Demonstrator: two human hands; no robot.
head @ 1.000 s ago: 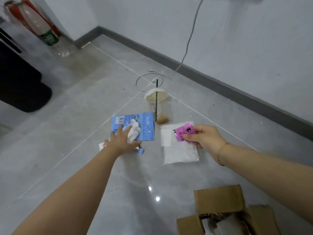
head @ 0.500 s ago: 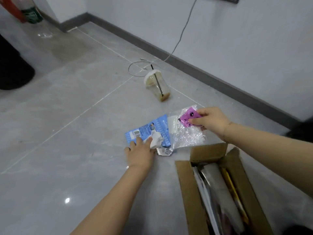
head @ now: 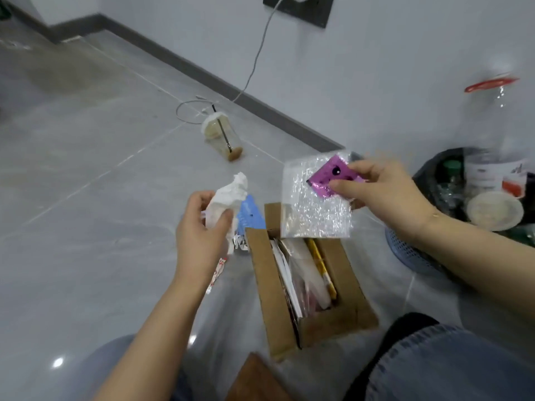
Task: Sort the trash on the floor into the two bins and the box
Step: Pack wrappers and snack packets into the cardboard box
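Observation:
My left hand grips a crumpled white tissue together with a blue wrapper, lifted just left of the cardboard box. My right hand pinches a pink wrapper and a clear plastic bag, which hangs over the far end of the box. The box is open and holds several flat wrappers and packets. A blue mesh bin lined with a black bag stands at the right, with bottles and a lid inside.
A clear plastic cup with a straw lies on the grey floor beyond the box. A white cable runs from a wall socket to a loop on the floor. My knees in jeans fill the bottom edge. A small red-and-white scrap hangs below my left hand.
Both hands have lifted their trash off the floor and carried it toward the box. The view has swung right, bringing the bin into sight.

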